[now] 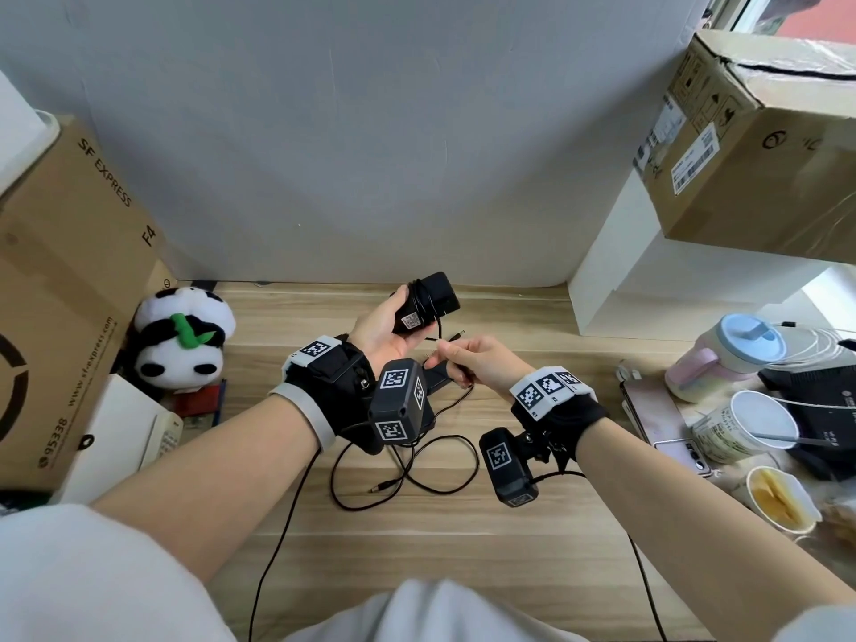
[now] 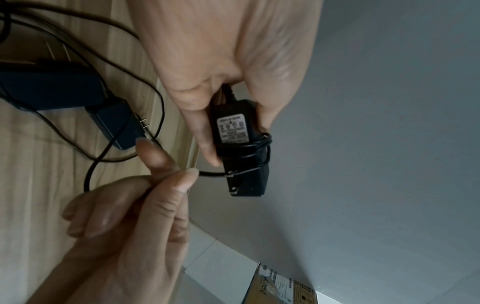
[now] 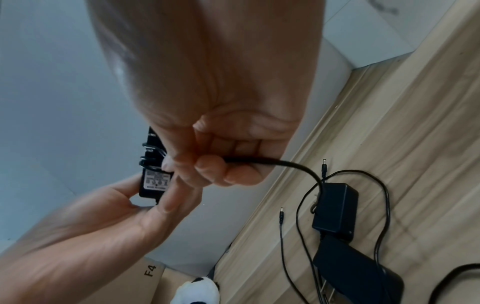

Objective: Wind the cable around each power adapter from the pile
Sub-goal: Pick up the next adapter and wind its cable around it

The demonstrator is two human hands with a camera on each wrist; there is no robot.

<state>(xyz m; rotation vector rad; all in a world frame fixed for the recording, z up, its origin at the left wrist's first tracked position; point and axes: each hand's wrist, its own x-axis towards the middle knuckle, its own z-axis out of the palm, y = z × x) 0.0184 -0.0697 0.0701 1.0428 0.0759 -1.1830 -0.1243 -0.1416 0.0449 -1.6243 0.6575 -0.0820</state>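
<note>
My left hand [image 1: 389, 317] holds a black power adapter [image 1: 424, 305] up above the wooden table [image 1: 463, 549], its thumb on the labelled side. Several turns of thin black cable [image 2: 259, 142] are wound round the adapter's [image 2: 239, 148] middle. My right hand [image 1: 447, 356] pinches the cable's loose tail [image 2: 213, 173] just beside the adapter [image 3: 153, 183]. The barrel plug [image 1: 458, 335] sticks out past its thumb. Two more black adapters [image 3: 335, 209] [image 3: 355, 273] lie on the table below my hands, among tangled loose cables [image 1: 417, 465].
A large cardboard box [image 1: 69, 271] and a panda plush [image 1: 183, 335] stand at the left. A white shelf [image 1: 648, 280] carries another box [image 1: 759, 145] at the right. Below it are a pink cup [image 1: 722, 354], a paper cup [image 1: 745, 430] and a phone [image 1: 657, 419].
</note>
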